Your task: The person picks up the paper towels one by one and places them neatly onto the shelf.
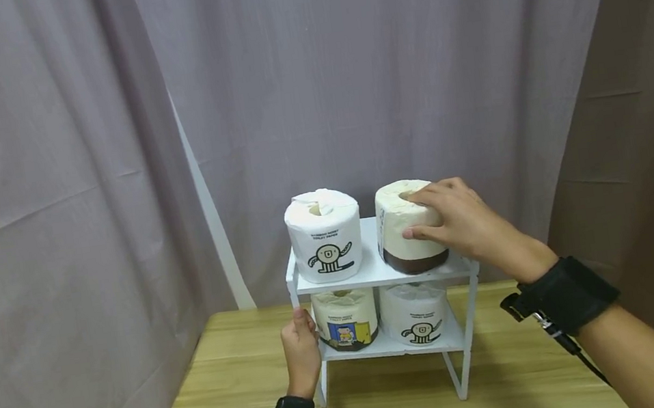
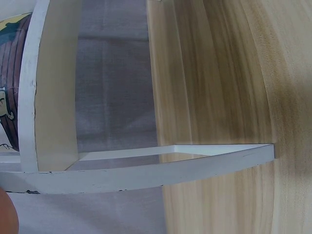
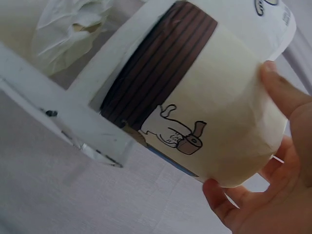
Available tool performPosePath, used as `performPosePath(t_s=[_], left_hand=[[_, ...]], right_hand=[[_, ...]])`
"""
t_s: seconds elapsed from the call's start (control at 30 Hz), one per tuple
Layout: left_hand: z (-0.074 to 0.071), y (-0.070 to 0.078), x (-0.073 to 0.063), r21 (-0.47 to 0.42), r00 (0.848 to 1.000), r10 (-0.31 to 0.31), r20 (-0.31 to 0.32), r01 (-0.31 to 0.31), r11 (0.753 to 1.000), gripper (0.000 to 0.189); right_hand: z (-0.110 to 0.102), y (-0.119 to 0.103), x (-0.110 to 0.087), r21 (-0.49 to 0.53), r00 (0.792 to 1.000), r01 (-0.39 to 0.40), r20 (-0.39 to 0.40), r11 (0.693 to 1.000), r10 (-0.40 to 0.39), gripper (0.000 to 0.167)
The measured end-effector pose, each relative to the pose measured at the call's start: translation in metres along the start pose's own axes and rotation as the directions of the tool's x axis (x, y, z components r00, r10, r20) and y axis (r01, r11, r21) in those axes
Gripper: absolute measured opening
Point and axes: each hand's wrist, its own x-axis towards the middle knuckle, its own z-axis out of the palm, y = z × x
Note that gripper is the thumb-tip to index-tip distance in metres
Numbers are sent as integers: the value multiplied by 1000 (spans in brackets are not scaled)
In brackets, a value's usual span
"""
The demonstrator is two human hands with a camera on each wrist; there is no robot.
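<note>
My right hand (image 1: pixel 459 217) grips a cream toilet roll (image 1: pixel 395 226) with a brown base, which is slightly tilted at the right of the rack's top shelf. In the right wrist view, the thumb and fingers (image 3: pixel 280 90) spread around the end of this roll, and a cartoon figure shows on its side. With the thumb raised, my left hand (image 1: pixel 302 352) holds the left upright of the white two-tier rack (image 1: pixel 373 268). Only a bit of that hand enters the left wrist view, at the lower left corner. A white toilet roll (image 1: pixel 325 238) stands upright on the top shelf's left side.
On the lower shelf sit another cream roll (image 1: pixel 345 322) with a colourful print and a second white roll (image 1: pixel 416 316). The rack stands on a wooden table (image 1: pixel 222 397). Grey curtains (image 1: pixel 378 73) hang behind and to the left.
</note>
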Motion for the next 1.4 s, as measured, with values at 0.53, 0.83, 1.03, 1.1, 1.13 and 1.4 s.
performPosePath(t_s=[0.53, 0.83, 1.03, 1.1, 1.13, 1.4], left_hand=[[4, -1, -4, -15, 1000, 5, 13, -4, 1000, 62], [-1, 1, -1, -15, 1000, -6, -17, 6, 1000, 67], [3, 1, -2, -28, 1000, -14, -13, 14, 1000, 71], [5, 0, -3, -41, 1000, -16, -11, 16, 999, 72], [6, 0, -3, -44, 1000, -13, -7, 12, 999, 72], [16, 0, -1, -35, 1000, -9, 6, 9, 999, 69]], right_hand=[[21, -28, 13, -303, 974, -84, -227, 949, 14, 66], [25, -49, 32, -439, 969, -172, -238, 882, 70, 71], [23, -53, 36, -434, 966, -236, -201, 870, 162, 66], [22, -53, 37, -439, 966, -247, -181, 864, 184, 67], [21, -53, 36, -440, 965, -253, -173, 862, 195, 67], [19, -46, 32, -432, 963, -247, -207, 867, 171, 57]])
